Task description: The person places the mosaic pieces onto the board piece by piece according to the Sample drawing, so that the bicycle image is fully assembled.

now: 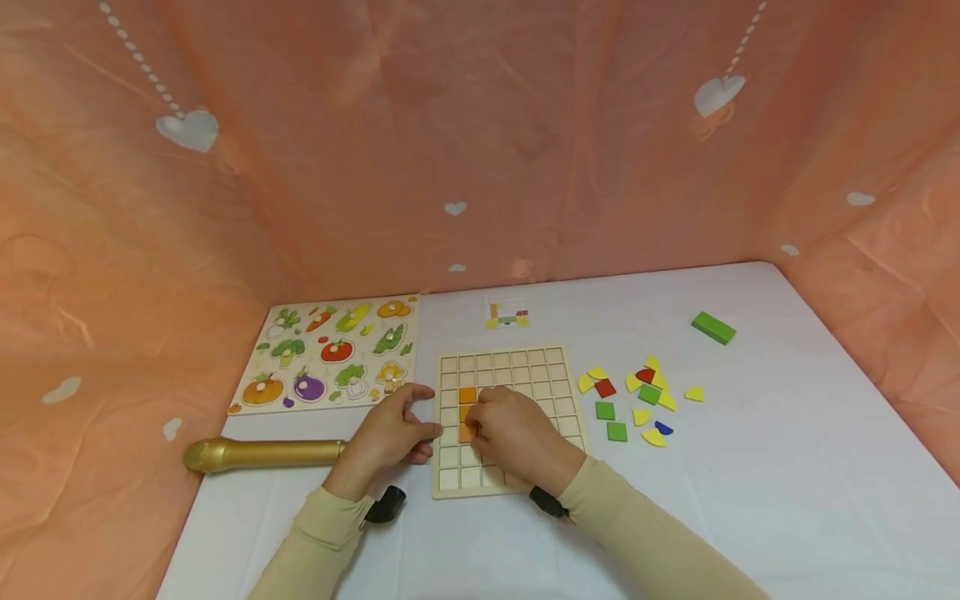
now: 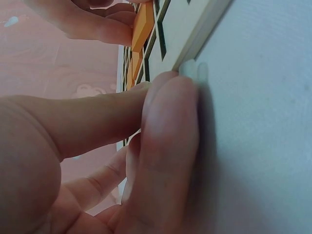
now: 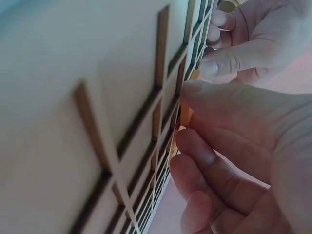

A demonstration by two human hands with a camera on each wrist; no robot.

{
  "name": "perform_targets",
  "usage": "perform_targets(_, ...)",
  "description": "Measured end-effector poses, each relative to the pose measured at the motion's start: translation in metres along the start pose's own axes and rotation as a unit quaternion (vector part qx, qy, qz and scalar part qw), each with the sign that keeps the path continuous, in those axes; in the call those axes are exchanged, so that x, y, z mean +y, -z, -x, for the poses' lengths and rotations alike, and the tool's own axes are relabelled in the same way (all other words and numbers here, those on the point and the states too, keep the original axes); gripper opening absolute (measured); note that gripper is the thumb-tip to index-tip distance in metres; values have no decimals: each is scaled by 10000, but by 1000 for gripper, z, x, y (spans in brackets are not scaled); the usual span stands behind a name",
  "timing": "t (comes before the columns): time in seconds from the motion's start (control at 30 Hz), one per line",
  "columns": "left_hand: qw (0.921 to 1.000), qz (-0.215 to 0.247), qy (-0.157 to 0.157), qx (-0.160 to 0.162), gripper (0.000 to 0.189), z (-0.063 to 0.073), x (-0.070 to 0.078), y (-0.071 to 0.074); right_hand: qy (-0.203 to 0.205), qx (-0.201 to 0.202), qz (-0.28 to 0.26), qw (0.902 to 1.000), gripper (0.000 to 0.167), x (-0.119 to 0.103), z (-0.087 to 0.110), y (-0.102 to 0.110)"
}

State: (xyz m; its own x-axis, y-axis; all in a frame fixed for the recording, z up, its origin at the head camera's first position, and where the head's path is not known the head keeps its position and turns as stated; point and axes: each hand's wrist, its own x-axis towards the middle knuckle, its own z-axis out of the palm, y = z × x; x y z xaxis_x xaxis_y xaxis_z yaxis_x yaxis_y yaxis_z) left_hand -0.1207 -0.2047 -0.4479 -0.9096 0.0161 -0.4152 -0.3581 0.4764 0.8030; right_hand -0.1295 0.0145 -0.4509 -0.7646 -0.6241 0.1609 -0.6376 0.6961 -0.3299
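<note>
A wooden grid board (image 1: 471, 477) lies flat on the table in front of me. My left hand (image 1: 392, 429) holds its left edge, thumb and fingers bent against the rim. My right hand (image 1: 517, 435) is over the board's left part, and its thumb and fingers pinch an orange square tile (image 3: 185, 113). Beyond it, another orange tile (image 1: 467, 395) sits in a cell of the same column, with a further one between, partly covered by the fingers. In the left wrist view, the pinched tile (image 2: 143, 27) appears tilted over the grid.
Loose yellow, red, blue and green pieces (image 1: 617, 432) lie right of the board. A green block (image 1: 713, 327) is farther right. Behind the board is a small pattern card (image 1: 507, 312). At left are a vegetable puzzle (image 1: 322, 346) and a gold microphone (image 1: 262, 453).
</note>
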Motion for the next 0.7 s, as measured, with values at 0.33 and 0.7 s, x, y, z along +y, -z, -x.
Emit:
perform_targets(0.33, 10000, -27, 23, -1, 58, 0, 2, 0, -20, -33, 23, 10000, 12, 0, 0, 2)
perform_targets(0.7, 9999, -142, 72, 3, 58, -1, 2, 0, -51, -48, -30, 10000, 12, -1, 0, 2)
